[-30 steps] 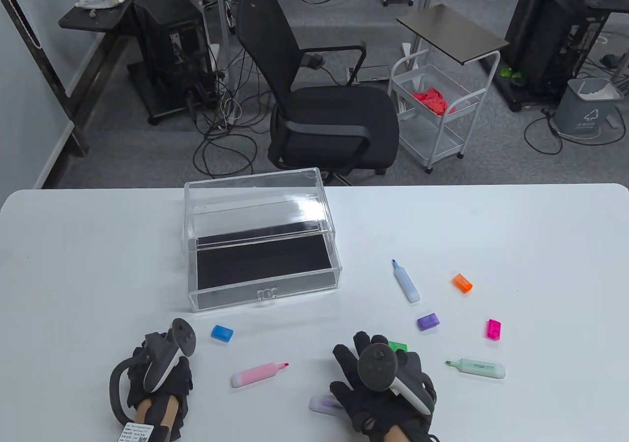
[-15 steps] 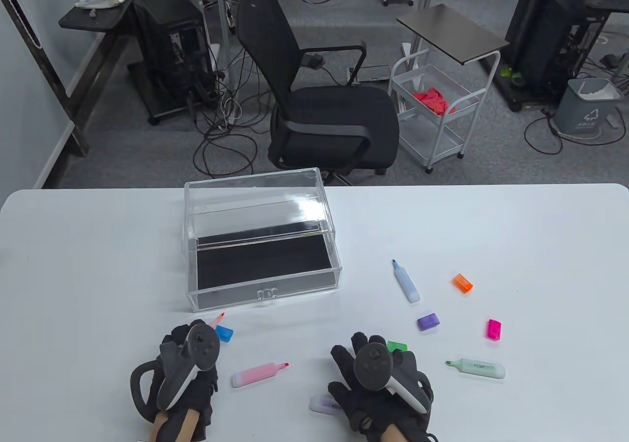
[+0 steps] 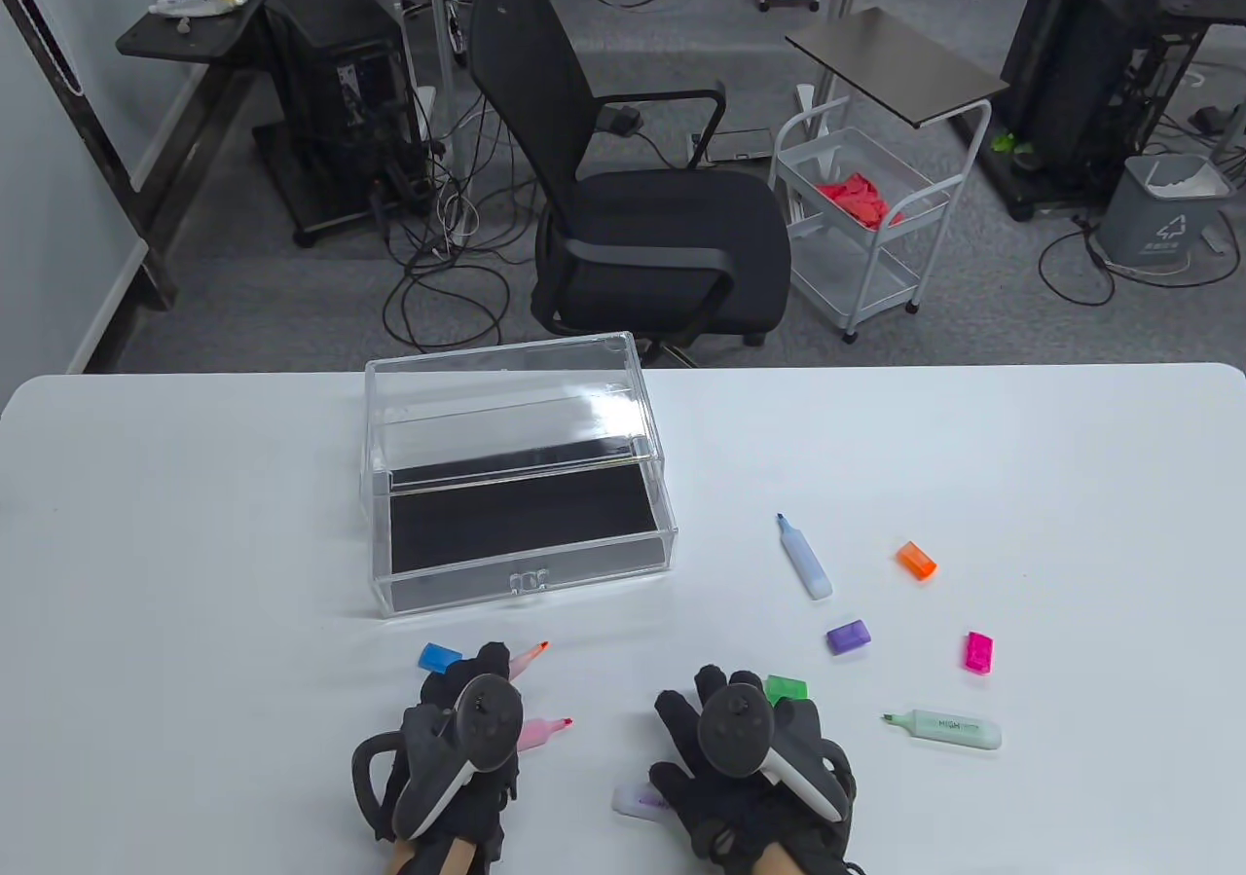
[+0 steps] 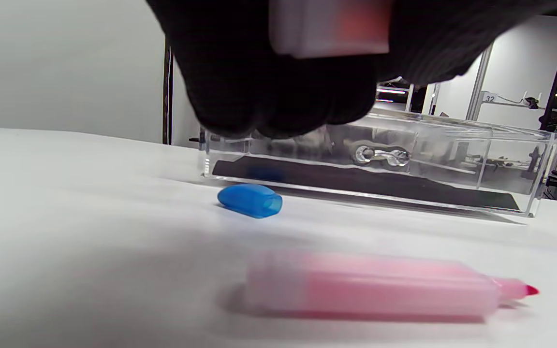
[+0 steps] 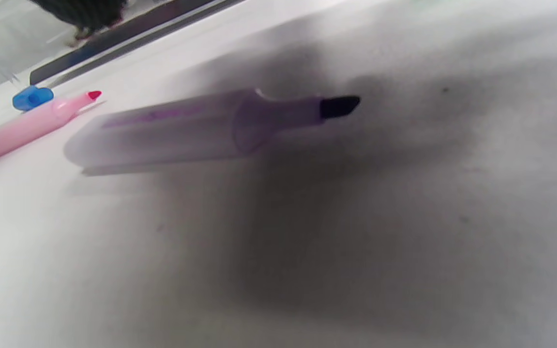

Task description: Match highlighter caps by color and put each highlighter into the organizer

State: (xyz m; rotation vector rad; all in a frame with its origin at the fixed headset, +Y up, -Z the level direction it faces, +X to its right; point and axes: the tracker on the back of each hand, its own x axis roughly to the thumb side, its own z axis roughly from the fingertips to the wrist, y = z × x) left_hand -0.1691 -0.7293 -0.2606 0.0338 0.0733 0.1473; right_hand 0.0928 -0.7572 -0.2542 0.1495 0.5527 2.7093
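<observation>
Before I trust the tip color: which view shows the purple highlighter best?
The right wrist view: the purple highlighter lies uncapped, whole body and dark tip visible. The table view shows only its end beside the right hand. The left wrist view misses it.

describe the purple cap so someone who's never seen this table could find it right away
Start at the clear organizer near the table's middle and look to its right, toward the near edge, where caps lie scattered. The purple cap sits just nearer than the pale blue highlighter. It is the only purple cap; its neighbours are orange, magenta and green.
</observation>
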